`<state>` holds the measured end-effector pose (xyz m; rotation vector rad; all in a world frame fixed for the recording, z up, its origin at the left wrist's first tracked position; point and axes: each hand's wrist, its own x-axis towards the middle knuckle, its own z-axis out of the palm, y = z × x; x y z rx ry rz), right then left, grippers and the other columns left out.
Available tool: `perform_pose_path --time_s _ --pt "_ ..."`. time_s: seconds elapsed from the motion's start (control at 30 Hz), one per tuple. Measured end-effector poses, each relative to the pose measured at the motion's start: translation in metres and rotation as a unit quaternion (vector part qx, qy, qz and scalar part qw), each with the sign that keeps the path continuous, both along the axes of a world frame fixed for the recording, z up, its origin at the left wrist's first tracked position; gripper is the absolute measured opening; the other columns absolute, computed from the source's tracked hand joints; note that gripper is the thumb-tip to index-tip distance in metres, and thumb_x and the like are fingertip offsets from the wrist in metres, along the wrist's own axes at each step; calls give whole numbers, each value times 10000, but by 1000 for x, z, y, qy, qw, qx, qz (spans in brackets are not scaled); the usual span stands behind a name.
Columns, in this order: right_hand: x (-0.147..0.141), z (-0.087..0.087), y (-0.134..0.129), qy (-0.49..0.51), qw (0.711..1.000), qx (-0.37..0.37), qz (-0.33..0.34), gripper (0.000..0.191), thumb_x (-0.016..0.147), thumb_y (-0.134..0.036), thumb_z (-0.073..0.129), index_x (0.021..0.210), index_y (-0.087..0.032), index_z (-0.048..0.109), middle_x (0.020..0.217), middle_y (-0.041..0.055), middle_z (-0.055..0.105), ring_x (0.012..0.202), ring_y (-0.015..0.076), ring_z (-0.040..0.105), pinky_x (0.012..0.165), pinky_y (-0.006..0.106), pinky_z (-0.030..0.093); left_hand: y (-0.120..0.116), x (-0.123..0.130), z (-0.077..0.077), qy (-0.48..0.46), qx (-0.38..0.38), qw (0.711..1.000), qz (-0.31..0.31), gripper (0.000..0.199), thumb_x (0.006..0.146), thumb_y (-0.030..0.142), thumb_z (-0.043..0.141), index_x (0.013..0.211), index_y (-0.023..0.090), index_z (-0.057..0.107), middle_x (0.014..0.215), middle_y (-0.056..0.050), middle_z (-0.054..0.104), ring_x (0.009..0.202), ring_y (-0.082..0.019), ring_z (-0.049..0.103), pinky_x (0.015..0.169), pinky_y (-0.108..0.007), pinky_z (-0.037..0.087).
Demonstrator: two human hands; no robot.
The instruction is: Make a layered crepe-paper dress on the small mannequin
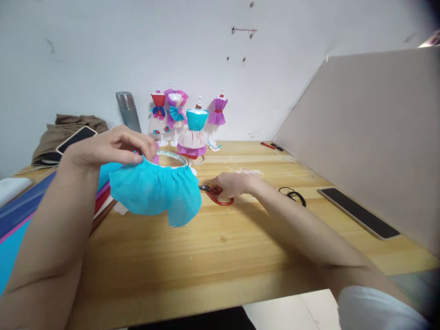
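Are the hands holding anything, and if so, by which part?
The left hand pinches the blue ruffled piece by its gathered upper edge. The right hand holds the scissors by their red handles; how the fingers sit there is unclear.

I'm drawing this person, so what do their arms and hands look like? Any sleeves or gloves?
The left hand and right hand are bare: no gloves, rings, watch or bracelet show. On the right arm, a plain whitish cloth sleeve ends near the elbow. The left arm shows no sleeve.
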<state>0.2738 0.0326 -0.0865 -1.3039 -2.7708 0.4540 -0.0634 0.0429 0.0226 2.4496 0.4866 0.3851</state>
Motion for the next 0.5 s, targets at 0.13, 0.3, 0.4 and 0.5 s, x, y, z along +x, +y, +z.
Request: perform_pose_path --time_s 0.13,0.3,0.4,0.5 --pt "-2 -9 -15 -113 993 6 -25 166 791 -167 659 950 -186 702 927 76 693 692 173 618 579 282 366 -1 -3 3 -13 5 1000 -12 350 918 503 640 843 201 800 808 -69 734 798 -199 582 787 -344 480" --pt "2 -22 -14 -107 993 25 -34 269 921 -196 539 1172 -157 628 1083 146 667 932 236 654 742 298 413 -2 -1 -1 -35 -39 998 -36 351 882 514 681 848 192 816 811 -72 708 781 -195 573 785 -357 475" --pt "6 -26 -10 -61 998 -12 -30 315 863 -153 563 1177 -171 590 1037 117 679 902 224 641 722 287 410 -3 -1 -3 -53 -55 997 -29 354 883 507 690 810 182 810 787 -68 684 761 -183 574 769 -341 470" --pt "15 -20 -10 27 994 -103 -30 349 777 -124 594 1113 -195 536 828 11 629 715 161 564 623 255 383 1 -5 -7 -79 -76 994 -19 353 845 523 717 753 192 797 748 -80 677 751 -196 588 755 -344 477"
